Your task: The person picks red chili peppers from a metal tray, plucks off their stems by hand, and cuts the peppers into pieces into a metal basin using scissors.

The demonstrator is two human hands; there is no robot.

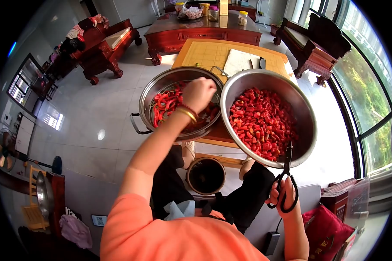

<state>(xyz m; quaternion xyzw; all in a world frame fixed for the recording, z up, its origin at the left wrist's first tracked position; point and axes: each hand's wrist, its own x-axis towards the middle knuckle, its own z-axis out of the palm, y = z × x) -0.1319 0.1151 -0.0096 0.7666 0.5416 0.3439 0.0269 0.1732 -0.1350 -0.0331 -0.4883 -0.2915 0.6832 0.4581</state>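
Red peppers (161, 103): long ones in the pot (145, 101); cut pieces (261, 122) in the metal bowl (305, 117) just right. Left hand (198, 95) above pot, fingers curled closed; contents, if any, cannot be told. Right hand (286, 188) grips black scissors (287, 167) at bowl's near rim. Wooden table (200, 48) beyond; bucket (188, 178) between feet.

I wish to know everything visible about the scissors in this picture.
The scissors have black loop handles, plastic-looking, and dark, metal-looking blades that appear nearly closed. They point upward in the picture, with the right hand gripping the handles. The blades overlap the near rim of the large bowl in this view; whether they touch it is unclear.
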